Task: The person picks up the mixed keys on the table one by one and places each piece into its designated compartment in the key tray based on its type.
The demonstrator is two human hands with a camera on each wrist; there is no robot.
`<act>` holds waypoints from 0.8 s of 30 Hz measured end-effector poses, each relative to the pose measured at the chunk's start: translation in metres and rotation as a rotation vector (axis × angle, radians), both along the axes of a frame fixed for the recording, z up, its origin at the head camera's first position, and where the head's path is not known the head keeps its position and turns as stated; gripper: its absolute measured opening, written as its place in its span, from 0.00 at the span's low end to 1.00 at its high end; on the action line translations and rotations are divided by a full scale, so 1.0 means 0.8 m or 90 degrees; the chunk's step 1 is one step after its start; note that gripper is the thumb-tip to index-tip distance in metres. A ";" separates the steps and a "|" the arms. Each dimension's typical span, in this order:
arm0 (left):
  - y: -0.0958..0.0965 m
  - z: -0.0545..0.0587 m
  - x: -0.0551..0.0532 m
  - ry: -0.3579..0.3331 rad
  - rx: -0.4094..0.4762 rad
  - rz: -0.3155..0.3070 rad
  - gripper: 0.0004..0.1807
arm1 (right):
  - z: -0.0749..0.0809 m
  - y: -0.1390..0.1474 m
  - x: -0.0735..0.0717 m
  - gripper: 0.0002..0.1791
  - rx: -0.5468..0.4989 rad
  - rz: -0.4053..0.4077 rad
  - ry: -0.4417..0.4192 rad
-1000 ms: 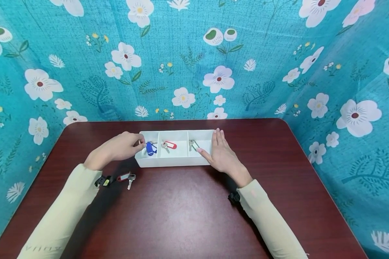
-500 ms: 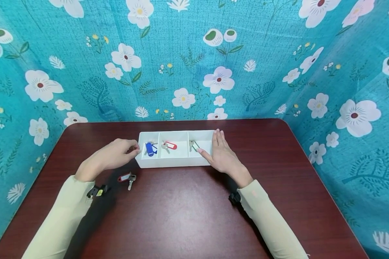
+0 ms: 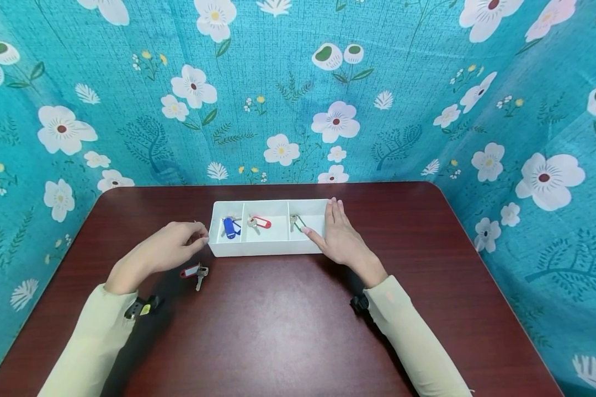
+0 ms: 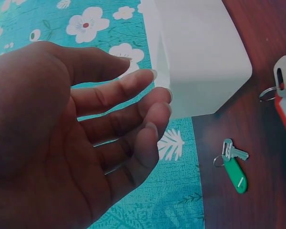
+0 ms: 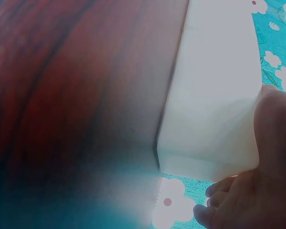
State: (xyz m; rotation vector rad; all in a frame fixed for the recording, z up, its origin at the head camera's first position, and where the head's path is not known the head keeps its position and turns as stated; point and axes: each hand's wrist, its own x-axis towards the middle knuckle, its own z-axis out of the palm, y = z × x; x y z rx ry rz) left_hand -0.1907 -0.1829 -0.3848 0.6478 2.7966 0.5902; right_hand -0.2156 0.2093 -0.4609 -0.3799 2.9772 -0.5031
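A white three-compartment tray [image 3: 265,249] stands near the back of the table. Just off its left end is my left hand [image 3: 166,248], fingers loosely bent and holding nothing, as the left wrist view shows. My right hand [image 3: 345,240] rests on the tray's right end, fingers straight along the end and thumb over the front rim. A blue-tagged key [image 3: 230,227] lies in the left compartment, a red-tagged key [image 3: 259,223] in the middle, and a green-tagged key [image 3: 296,221] in the right, partly hidden by the thumb.
Another red-tagged key [image 3: 196,273] lies on the table [image 3: 288,320] in front of the tray's left end. The left wrist view also shows a loose green-tagged key [image 4: 236,174] on the table. Flowered turquoise cloth [image 3: 278,110] hangs behind and at both sides.
My left hand has drawn back left and toward me, from over the left compartment to outside the tray. The right hand and the keys stay where they were.
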 end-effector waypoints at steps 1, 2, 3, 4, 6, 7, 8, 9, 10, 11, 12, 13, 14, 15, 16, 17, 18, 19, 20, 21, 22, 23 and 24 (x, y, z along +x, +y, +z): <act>-0.001 -0.001 0.001 0.001 -0.001 0.001 0.09 | 0.000 0.000 0.000 0.58 -0.001 0.000 0.000; -0.001 -0.002 0.003 0.000 -0.001 0.002 0.10 | 0.000 0.000 0.000 0.58 -0.001 0.000 0.000; -0.002 -0.004 0.004 -0.001 -0.001 0.004 0.10 | 0.000 0.000 -0.001 0.58 -0.002 0.000 -0.001; -0.002 -0.005 0.006 -0.006 0.000 0.006 0.10 | 0.000 0.000 -0.001 0.58 -0.004 -0.001 -0.003; -0.004 -0.008 0.008 -0.020 0.006 0.009 0.11 | 0.001 0.001 -0.001 0.58 -0.006 -0.003 -0.005; -0.005 -0.010 0.010 -0.028 0.008 0.011 0.11 | 0.001 0.001 -0.001 0.58 -0.007 -0.003 -0.005; -0.005 -0.011 0.011 -0.036 0.010 0.013 0.12 | 0.001 0.001 0.000 0.58 -0.007 -0.003 -0.004; -0.006 -0.013 0.012 -0.044 0.011 0.016 0.12 | 0.001 0.001 0.000 0.58 -0.009 -0.004 -0.005; -0.007 -0.015 0.013 -0.050 0.012 0.018 0.13 | 0.001 0.001 0.000 0.58 -0.009 -0.005 -0.005; -0.008 -0.016 0.014 -0.056 0.013 0.021 0.13 | 0.001 0.001 0.000 0.58 -0.008 -0.006 -0.004; -0.009 -0.018 0.015 -0.060 0.013 0.023 0.13 | 0.001 0.001 0.000 0.58 -0.009 -0.006 -0.004; -0.010 -0.020 0.016 -0.061 0.012 0.025 0.13 | 0.001 0.000 0.000 0.58 -0.009 -0.006 -0.004; -0.011 -0.022 0.017 -0.063 0.012 0.026 0.14 | 0.000 0.000 0.000 0.58 -0.010 -0.007 -0.004; -0.011 -0.023 0.018 -0.064 0.012 0.026 0.14 | 0.000 0.000 0.000 0.58 -0.011 -0.008 -0.004; -0.012 -0.025 0.018 -0.063 0.013 0.026 0.14 | 0.000 0.000 0.000 0.58 -0.012 -0.008 -0.004; -0.013 -0.027 0.019 -0.062 0.013 0.025 0.14 | 0.000 0.000 0.000 0.58 -0.013 -0.007 -0.004; -0.014 -0.029 0.020 -0.060 0.014 0.025 0.14 | 0.000 0.000 0.000 0.58 -0.013 -0.007 -0.005; -0.014 -0.030 0.021 -0.059 0.014 0.025 0.14 | 0.000 -0.001 0.000 0.58 -0.013 -0.006 -0.004; -0.015 -0.032 0.022 -0.057 0.014 0.026 0.15 | 0.000 -0.001 0.000 0.58 -0.011 -0.006 -0.004; -0.016 -0.034 0.022 -0.052 0.015 0.025 0.15 | 0.000 -0.001 0.001 0.58 -0.010 -0.006 -0.005; -0.018 -0.037 0.023 -0.048 0.013 0.025 0.15 | 0.001 -0.001 0.001 0.57 -0.009 -0.006 -0.006; -0.019 -0.039 0.024 -0.043 0.012 0.024 0.16 | 0.001 -0.002 0.001 0.57 -0.008 -0.006 -0.007; -0.020 -0.042 0.025 -0.038 0.010 0.022 0.16 | 0.001 -0.002 0.001 0.57 -0.006 -0.006 -0.007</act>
